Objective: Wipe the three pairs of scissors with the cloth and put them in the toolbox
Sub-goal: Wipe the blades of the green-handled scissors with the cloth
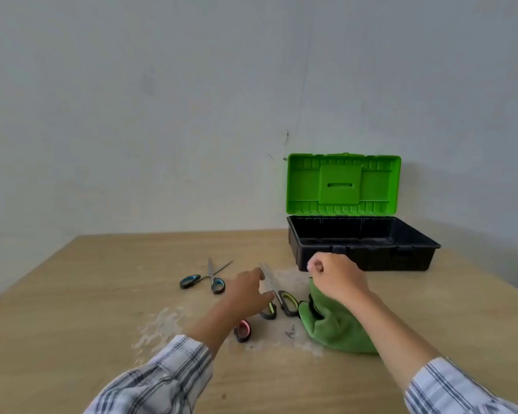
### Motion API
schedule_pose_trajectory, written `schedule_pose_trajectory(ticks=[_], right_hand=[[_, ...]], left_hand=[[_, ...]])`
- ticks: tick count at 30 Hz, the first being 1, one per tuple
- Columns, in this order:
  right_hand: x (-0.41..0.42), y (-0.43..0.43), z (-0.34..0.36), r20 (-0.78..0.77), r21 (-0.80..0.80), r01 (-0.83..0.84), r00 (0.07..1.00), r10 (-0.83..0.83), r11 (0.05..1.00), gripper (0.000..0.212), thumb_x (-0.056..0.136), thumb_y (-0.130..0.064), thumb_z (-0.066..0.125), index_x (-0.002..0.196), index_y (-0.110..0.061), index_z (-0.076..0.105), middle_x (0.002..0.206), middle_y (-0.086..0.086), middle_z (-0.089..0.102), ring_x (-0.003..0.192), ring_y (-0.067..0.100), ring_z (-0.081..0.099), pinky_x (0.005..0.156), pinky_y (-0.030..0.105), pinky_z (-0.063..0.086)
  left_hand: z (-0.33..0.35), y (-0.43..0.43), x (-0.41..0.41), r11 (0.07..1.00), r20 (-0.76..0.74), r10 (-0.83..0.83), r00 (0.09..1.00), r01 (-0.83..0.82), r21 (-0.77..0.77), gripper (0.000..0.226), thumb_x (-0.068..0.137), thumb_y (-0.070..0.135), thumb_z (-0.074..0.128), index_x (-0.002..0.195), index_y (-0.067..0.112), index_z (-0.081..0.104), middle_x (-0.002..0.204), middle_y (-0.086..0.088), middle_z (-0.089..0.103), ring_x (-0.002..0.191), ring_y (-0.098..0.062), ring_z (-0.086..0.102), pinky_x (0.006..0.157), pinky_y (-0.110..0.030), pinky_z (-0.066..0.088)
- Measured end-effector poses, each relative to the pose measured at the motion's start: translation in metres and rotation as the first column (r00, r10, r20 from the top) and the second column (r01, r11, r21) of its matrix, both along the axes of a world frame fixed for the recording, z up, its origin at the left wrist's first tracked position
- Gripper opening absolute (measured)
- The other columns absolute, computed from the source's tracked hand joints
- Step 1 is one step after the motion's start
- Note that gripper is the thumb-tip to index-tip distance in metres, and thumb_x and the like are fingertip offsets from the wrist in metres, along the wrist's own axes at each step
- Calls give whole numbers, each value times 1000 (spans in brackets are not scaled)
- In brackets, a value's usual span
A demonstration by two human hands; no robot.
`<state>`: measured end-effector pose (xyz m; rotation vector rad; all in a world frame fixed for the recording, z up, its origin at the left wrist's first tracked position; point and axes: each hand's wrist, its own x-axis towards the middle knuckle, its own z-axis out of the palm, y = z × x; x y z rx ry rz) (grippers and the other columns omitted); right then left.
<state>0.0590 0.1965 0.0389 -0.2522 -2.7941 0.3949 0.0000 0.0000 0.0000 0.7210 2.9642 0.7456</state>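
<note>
Three pairs of scissors lie on the wooden table. The blue-handled scissors [214,280] lie open at the left. My left hand [248,291] pinches the blades of the yellow-green-handled scissors [286,303] near the pivot. The red-handled scissors [243,330] are mostly hidden under my left forearm. My right hand [338,276] is closed in a fist on top of the bunched green cloth [335,330], which hangs below it down to the table. Behind them, the toolbox [371,261] stands with its green lid [341,183] up and its black tray showing nothing inside.
The table [102,294] has a pale scuffed patch under the scissors and cloth. A plain wall stands right behind the toolbox. The table's far-left edge runs diagonally.
</note>
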Motion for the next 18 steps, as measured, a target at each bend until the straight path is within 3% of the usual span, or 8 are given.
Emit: schedule_pose_trajectory(ticks=[4, 7, 10, 12, 15, 18], right_hand=[[7, 21, -18, 180, 50, 146, 972, -153, 988, 21, 102, -35, 46, 115, -33, 62, 114, -8, 67, 92, 16, 59, 70, 29, 50], [8, 27, -28, 235, 47, 162, 957, -169, 986, 26, 99, -44, 52, 116, -26, 62, 109, -5, 66, 90, 17, 63, 74, 30, 52], [4, 32, -37, 240, 16, 184, 954, -183, 983, 25, 96, -46, 57, 94, -22, 63, 84, -5, 61, 79, 19, 62, 62, 27, 45], [1, 34, -42, 232, -7, 191, 955, -184, 982, 27, 95, -44, 60, 80, -22, 54, 72, -7, 52, 74, 20, 60, 53, 25, 36], [0, 34, -44, 212, -42, 201, 959, -188, 979, 28, 95, -38, 62, 76, -17, 63, 72, -4, 61, 69, 17, 62, 52, 24, 38], [1, 31, -43, 150, -111, 190, 974, -172, 976, 21, 95, -38, 63, 91, -19, 69, 85, -4, 67, 77, 17, 64, 59, 27, 44]], left_hand=[[-6, 12, 6, 991, -3, 83, 997, -83, -110, 35, 91, 43, 52, 101, 10, 58, 104, -13, 64, 83, -23, 55, 72, -39, 49], [-9, 21, 6, 979, -9, 130, 991, -130, -154, 42, 92, 41, 52, 105, 1, 58, 90, -12, 60, 92, -31, 64, 64, -35, 45], [-8, 27, 3, 970, -16, 160, 987, -160, -183, 35, 93, 35, 53, 108, 3, 53, 107, -13, 61, 95, -29, 63, 66, -33, 45], [-6, 30, 1, 967, -8, 178, 984, -176, -186, 33, 92, 32, 54, 110, 4, 53, 111, -13, 61, 90, -26, 59, 65, -30, 43], [-5, 33, -1, 968, 21, 188, 982, -182, -171, 33, 92, 31, 54, 112, 4, 52, 113, -13, 60, 89, -25, 55, 66, -30, 40], [-5, 38, -4, 974, 43, 198, 979, -192, -119, 28, 93, 33, 52, 99, 6, 53, 108, -13, 63, 98, -29, 61, 69, -32, 41]])
